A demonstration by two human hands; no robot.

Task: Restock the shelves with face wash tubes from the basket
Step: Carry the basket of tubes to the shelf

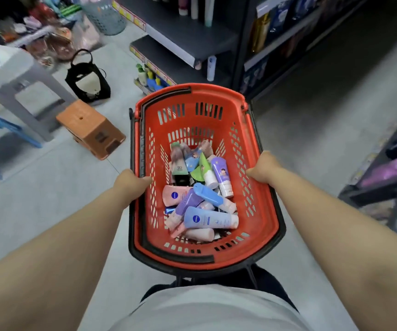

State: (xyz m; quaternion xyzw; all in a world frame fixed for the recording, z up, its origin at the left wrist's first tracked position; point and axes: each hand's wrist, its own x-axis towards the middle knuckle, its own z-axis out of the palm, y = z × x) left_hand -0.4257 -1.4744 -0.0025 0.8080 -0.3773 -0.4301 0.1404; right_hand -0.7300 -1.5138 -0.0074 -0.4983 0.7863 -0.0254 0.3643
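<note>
1. The red slatted plastic shopping basket hangs above the pale floor, just in front of the person's body. The left hand grips its left rim and the right hand grips its right rim. Their fingers curl over the edge, and the hands are well apart on opposite sides.
2. The face wash tubes lie in a loose pile on the basket's bottom, in pink, purple, blue and green. A blue tube with a white cap lies on top at the near end.
3. The step in hand looks like carrying the basket to the dark metal shelves at the far side. A few bottles stand there and much of the board is bare.
4. To do it well, hold the basket level so the pile does not slide to one end. The two grips sit roughly opposite each other near mid-length, which should balance it.
5. Mind the path. An orange box-shaped plastic stool and a black carrier bag stand on the floor to the left, so passing to their right seems safest.
6. Setting the basket down close to the foot of the shelves would free both hands for picking out tubes and standing them up in rows.
</note>
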